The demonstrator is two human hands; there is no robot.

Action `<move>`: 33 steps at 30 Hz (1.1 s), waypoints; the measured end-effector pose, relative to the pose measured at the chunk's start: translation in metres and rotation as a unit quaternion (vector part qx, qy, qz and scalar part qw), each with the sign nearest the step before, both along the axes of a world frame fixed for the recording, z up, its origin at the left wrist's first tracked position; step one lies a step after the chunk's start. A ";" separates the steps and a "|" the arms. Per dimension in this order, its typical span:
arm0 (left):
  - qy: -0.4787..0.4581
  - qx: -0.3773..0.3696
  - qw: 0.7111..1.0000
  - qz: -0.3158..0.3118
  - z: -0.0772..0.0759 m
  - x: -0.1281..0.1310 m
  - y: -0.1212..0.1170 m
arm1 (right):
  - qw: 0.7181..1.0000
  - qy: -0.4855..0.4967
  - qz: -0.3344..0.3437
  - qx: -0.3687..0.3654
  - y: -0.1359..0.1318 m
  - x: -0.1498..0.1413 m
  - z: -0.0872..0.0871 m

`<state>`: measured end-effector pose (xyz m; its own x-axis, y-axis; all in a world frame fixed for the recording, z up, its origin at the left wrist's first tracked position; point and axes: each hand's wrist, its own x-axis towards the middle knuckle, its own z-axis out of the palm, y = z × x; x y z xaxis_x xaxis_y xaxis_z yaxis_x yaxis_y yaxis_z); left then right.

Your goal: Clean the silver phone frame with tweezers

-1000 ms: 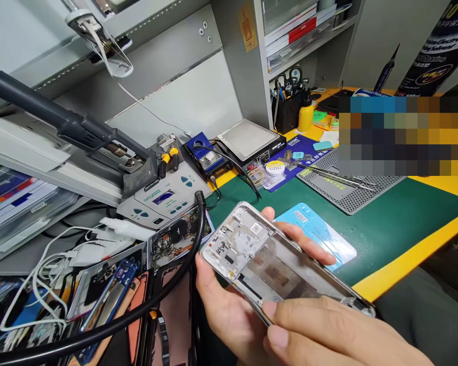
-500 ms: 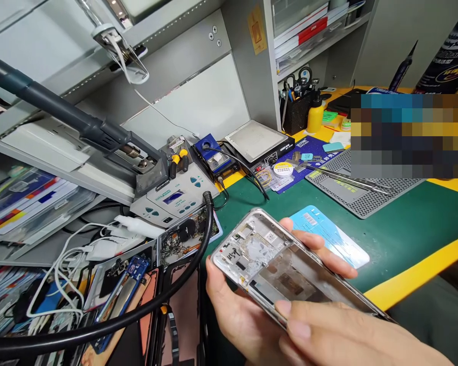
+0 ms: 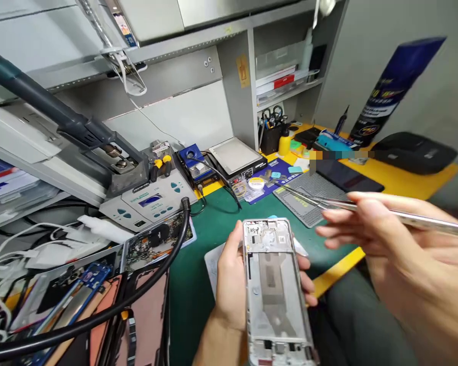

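My left hand (image 3: 230, 284) is wrapped round a silver phone frame (image 3: 256, 292), thumb along its left edge and fingertips at the right. The frame's inner side faces up, with dark handwriting near its top end and a greyish strip down the middle. Off to the right, my right hand (image 3: 400, 259) pinches metal tweezers (image 3: 416, 218) between thumb and fingers. Their tips point left over the grey perforated mat (image 3: 311, 216), apart from the phone frame. Pale blue and white card parts show behind the frame, mostly hidden.
At left stand a grey rework station (image 3: 152, 201) and phone parts, crossed by a thick black hose (image 3: 152, 287). A flat heating plate (image 3: 232, 155) sits at the back. A dark phone (image 3: 347, 175), spray can (image 3: 397, 91) and black case (image 3: 416, 151) are at right.
My right hand has left the phone frame, moved right and taken up the tweezers from the grey mat. The phone frame has turned more upright in my left hand. The view has shifted right.
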<state>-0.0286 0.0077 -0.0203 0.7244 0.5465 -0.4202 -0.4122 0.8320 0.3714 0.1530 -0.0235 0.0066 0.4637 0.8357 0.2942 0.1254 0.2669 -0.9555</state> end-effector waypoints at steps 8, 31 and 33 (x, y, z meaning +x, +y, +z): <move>0.023 0.039 0.985 -0.169 0.007 0.011 0.001 | 0.967 0.013 0.240 -0.088 0.030 0.018 0.010; 0.052 0.207 0.871 0.443 -0.023 0.056 -0.051 | 0.960 0.256 0.067 -0.091 -0.029 -0.030 -0.043; 0.048 0.199 0.868 0.453 -0.022 0.055 -0.049 | 0.961 0.259 0.060 -0.078 -0.039 -0.020 -0.041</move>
